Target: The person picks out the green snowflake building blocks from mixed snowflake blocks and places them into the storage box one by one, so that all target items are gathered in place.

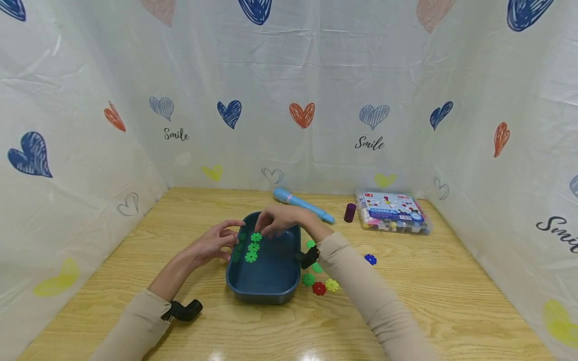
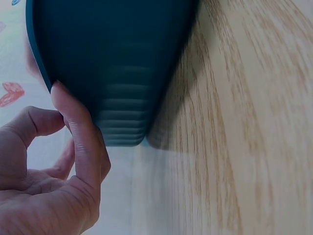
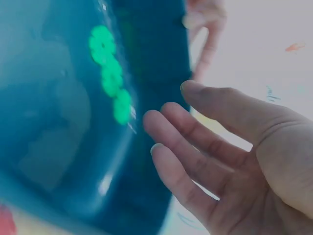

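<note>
A dark blue rectangular plastic box (image 1: pixel 266 281) stands on the table. Three green notched discs (image 1: pixel 254 247) lie in a row on its floor along the left wall, their reflections on that wall. My left hand (image 1: pixel 217 240) holds the box at its left rim; in the left wrist view one fingertip (image 2: pixel 57 88) presses the outer side right at the rim. Over the box's far end hangs my right hand (image 1: pixel 280 219), close above the farthest disc. Its fingers (image 3: pixel 181 161) are spread and gently bent in the right wrist view, with nothing between them.
Right of the box lie loose discs: green (image 1: pixel 309 279), red (image 1: pixel 319 288), yellow (image 1: pixel 332 285) and blue (image 1: pixel 371 259). Behind are a light blue toy microphone (image 1: pixel 304 204), a purple cylinder (image 1: pixel 349 212) and a clear case of beads (image 1: pixel 394 213). A heart-print curtain (image 1: pixel 334 75) surrounds the table.
</note>
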`<state>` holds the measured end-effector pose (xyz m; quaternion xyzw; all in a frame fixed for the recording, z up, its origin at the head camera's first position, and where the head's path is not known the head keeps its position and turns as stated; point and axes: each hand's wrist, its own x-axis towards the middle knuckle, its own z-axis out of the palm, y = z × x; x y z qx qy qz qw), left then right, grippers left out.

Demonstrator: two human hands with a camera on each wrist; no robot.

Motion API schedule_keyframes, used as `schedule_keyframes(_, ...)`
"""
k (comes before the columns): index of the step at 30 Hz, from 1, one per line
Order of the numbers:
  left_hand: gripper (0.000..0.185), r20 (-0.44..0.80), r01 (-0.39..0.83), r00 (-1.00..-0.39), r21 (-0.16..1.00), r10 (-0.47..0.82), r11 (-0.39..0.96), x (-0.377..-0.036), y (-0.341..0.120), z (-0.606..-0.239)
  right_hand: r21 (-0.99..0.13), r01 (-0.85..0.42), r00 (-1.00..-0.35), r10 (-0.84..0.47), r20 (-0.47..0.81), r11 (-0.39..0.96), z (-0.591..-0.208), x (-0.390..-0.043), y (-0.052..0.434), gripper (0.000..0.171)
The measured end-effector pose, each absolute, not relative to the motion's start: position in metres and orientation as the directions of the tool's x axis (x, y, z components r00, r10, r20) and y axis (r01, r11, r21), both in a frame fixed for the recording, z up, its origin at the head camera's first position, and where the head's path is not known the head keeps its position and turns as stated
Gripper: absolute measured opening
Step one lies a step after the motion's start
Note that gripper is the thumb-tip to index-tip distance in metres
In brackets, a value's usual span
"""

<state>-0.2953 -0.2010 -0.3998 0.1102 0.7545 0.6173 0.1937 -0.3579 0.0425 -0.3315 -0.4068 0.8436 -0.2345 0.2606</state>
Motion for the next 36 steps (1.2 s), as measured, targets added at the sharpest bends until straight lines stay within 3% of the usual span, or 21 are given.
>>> schedule_keyframes(10, 0.051, -0.15, -0.067, -0.905, 0.974, 0.398, 0.215, -0.295, -0.202, -0.4, -0.589, -0.663, -0.505, -0.857, -0.104, 0.462, -0.295, -0.344, 0.109, 0.026)
schedule_keyframes(15, 0.052, -0.147, -0.065, -0.906, 0.975, 0.396, 0.214, -0.295, -0.202, -0.399, -0.591, -0.634, -0.551, -0.828, -0.108, 0.499, -0.291, -0.336, 0.147, 0.026)
schedule_keyframes(26, 0.054, -0.148, -0.067, -0.903, 0.976, 0.403, 0.209, -0.295, -0.201, -0.399, -0.564, -0.593, -0.595, -0.785, -0.173, 0.574, -0.318, -0.308, 0.224, 0.024)
schedule_keyframes(36, 0.05, -0.158, -0.078, -0.9, 0.975, 0.407, 0.206, -0.295, -0.201, -0.399, -0.551, -0.599, -0.597, -0.783, -0.177, 0.581, -0.357, -0.283, 0.258, 0.025)
